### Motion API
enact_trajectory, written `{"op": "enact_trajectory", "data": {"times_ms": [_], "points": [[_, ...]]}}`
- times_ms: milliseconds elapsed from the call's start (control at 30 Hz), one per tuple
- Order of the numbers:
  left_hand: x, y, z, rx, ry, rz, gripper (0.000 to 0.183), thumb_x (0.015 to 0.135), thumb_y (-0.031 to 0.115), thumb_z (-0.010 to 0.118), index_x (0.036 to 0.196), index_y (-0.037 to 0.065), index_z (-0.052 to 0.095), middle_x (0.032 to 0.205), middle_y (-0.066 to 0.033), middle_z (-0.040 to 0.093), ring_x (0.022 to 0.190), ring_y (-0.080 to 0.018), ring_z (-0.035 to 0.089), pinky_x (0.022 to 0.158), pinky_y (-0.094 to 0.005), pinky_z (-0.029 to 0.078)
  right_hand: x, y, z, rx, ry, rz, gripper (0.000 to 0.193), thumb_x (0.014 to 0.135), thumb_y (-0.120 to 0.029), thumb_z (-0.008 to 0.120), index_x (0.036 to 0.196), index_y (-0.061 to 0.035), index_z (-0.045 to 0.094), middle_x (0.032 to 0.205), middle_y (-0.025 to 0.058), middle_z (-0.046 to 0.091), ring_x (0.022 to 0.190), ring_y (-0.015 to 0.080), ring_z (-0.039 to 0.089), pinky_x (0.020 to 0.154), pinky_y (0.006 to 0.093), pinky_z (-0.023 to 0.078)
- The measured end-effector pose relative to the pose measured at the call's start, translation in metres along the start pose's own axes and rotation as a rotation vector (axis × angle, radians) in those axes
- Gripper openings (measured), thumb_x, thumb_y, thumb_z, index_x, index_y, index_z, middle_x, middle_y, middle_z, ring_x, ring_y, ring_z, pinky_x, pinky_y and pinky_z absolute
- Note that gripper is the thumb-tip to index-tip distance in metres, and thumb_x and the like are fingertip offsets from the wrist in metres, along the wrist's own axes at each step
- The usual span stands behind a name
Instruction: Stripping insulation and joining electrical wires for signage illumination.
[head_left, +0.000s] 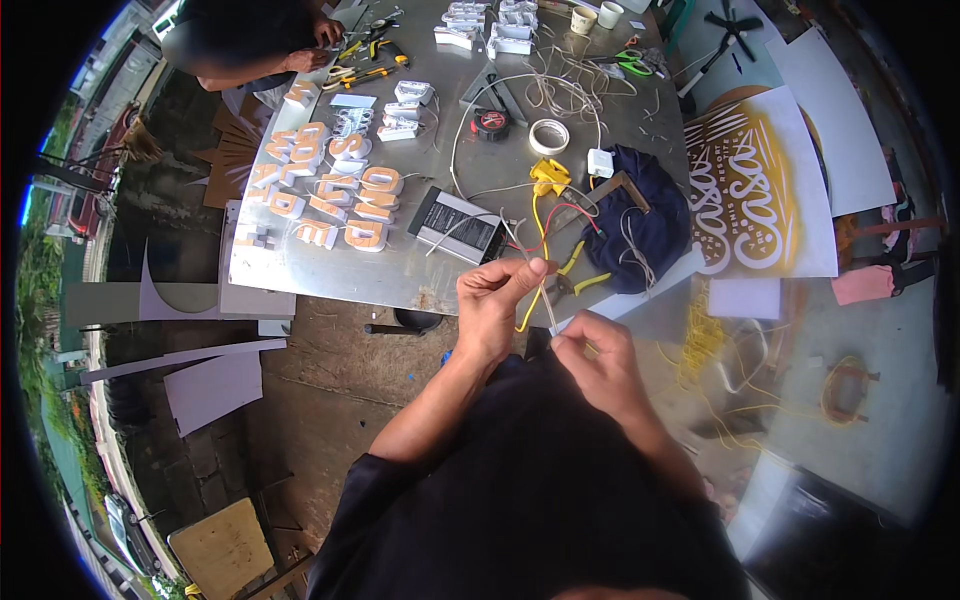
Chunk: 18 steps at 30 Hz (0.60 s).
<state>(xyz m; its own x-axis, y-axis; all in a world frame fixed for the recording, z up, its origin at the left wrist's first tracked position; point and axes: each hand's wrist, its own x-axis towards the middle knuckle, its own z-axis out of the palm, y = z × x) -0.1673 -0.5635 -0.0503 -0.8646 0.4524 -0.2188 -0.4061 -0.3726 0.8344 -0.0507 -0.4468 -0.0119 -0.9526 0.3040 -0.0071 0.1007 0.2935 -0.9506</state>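
Note:
A thin whitish wire [549, 308] stretches between my hands in front of the table's near edge. My left hand [490, 308] pinches its upper part between thumb and fingers. Lower and to the right, my right hand [606, 362] is closed on the other part, its fingertips pressed together. Just beyond my hands lie yellow-handled pliers [590, 284], partly covered by the wire and cords. A grey and black metal-cased box [462, 228], apparently a power supply, sits beyond my left hand with wires at its end. Farther back are a yellow plug connector [549, 178] and a white adapter [600, 163].
The metal table [345, 278] carries white-sided block letters [370, 215], a tape roll [548, 137], a tape measure [489, 123] and dark blue cloth [655, 215]. Another person's hand [308, 60] works at the far left. A yellow-and-white lettered panel [775, 190] lies right.

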Motion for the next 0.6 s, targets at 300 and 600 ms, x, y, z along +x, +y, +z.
{"op": "enact_trajectory", "data": {"times_ms": [300, 600], "points": [[0.015, 0.019, -0.013, 0.038, -0.117, -0.019, 0.014, 0.090, 0.015, 0.079, 0.086, 0.002, 0.077, 0.076, -0.0044, 0.071, 0.066, -0.0086, 0.060, 0.063, -0.0240, 0.047, -0.006, 0.006, 0.004, 0.241, -0.179, 0.194, 0.013, 0.095, -0.011, 0.069, 0.092, 0.0022, 0.070, 0.079, 0.0031, 0.068, 0.072, 0.0074, 0.061, 0.068, 0.0251, 0.049], [0.014, 0.013, -0.014, 0.071, -0.078, -0.079, 0.017, 0.087, 0.019, 0.081, 0.082, 0.004, 0.075, 0.071, -0.0047, 0.068, 0.064, -0.0108, 0.057, 0.064, -0.0273, 0.044, -0.010, 0.013, 0.006, 0.391, -0.269, 0.256, 0.013, 0.098, -0.009, 0.064, 0.099, 0.0025, 0.069, 0.085, 0.0032, 0.069, 0.077, 0.0067, 0.062, 0.069, 0.0233, 0.050]]}}
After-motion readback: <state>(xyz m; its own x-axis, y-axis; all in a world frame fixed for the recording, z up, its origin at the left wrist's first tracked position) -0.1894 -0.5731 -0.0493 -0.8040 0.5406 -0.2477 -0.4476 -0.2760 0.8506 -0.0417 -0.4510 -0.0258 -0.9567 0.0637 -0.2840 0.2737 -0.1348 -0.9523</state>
